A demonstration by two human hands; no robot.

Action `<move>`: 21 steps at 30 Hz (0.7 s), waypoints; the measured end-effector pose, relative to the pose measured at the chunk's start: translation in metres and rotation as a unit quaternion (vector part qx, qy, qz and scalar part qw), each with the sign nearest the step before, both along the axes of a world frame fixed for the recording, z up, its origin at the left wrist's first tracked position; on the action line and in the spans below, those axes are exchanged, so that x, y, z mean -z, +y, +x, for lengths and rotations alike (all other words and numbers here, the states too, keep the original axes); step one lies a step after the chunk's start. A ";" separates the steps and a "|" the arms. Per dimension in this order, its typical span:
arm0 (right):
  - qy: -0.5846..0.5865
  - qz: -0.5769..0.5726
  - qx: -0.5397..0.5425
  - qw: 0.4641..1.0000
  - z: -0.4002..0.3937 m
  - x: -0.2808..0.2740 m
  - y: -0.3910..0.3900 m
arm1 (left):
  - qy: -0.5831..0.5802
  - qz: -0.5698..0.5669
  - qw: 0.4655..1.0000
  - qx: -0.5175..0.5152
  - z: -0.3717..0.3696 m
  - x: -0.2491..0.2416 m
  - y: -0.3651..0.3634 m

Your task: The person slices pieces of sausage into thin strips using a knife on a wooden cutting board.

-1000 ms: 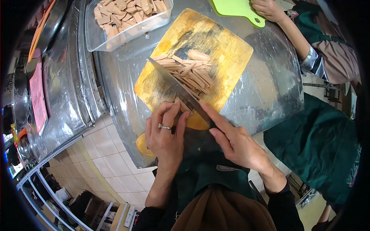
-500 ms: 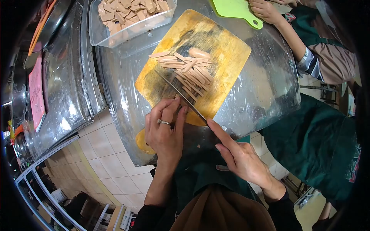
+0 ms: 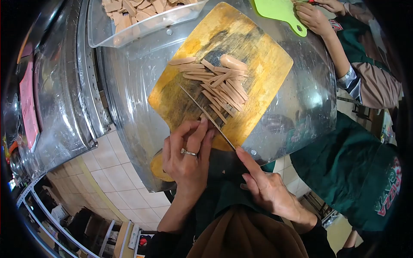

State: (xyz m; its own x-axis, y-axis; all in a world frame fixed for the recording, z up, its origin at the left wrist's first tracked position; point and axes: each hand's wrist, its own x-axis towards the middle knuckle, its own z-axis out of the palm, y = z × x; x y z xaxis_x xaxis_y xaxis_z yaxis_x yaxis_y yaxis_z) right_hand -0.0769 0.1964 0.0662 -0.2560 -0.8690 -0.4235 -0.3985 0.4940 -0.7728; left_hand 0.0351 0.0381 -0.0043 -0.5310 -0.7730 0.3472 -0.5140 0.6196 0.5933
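My right hand [image 3: 273, 191] is closed round the handle of a knife [image 3: 200, 107], its index finger stretched along the top of the blade. The blade slants across a worn yellow wooden cutting board [image 3: 269, 56], close to the fingertips of my left hand [image 3: 183, 159]. That hand is curled with its fingers together at the board's lower edge; whatever they pinch is hidden. Beyond the blade lies a pile of thin pinkish-brown sausage strips [image 3: 223, 92]. A rounded sausage piece [image 3: 233, 62] rests at the pile's upper right.
A clear plastic tub [image 3: 172, 18] of sliced sausage stands at the upper left of the metal table [image 3: 137, 81]. At the upper right, a co-worker's hand [image 3: 313, 18] is by a green cutting board [image 3: 275, 10]. Another person's green apron [image 3: 344, 163] is at the right.
The view has shifted slightly, so the board looks nearer and the tub is cut off more. Both hands keep nearly the same pose, with the knife still beside my left fingertips.
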 end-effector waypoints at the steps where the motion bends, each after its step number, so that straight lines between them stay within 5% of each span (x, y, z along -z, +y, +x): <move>1: -0.004 -0.001 0.003 1.000 -0.001 0.000 -0.001 | 0.001 0.002 1.000 0.000 -0.001 0.000 0.000; 21: 0.025 -0.061 0.000 0.998 -0.006 0.013 -0.006 | 0.010 -0.026 0.999 -0.022 -0.003 0.001 0.004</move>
State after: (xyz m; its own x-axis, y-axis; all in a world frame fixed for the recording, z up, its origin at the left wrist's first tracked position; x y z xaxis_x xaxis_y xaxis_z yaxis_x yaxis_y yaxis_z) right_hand -0.0832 0.1904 0.0530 -0.2743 -0.9133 -0.3011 -0.4382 0.3975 -0.8063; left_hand 0.0323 0.0417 -0.0053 -0.4886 -0.7762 0.3984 -0.5297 0.6268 0.5714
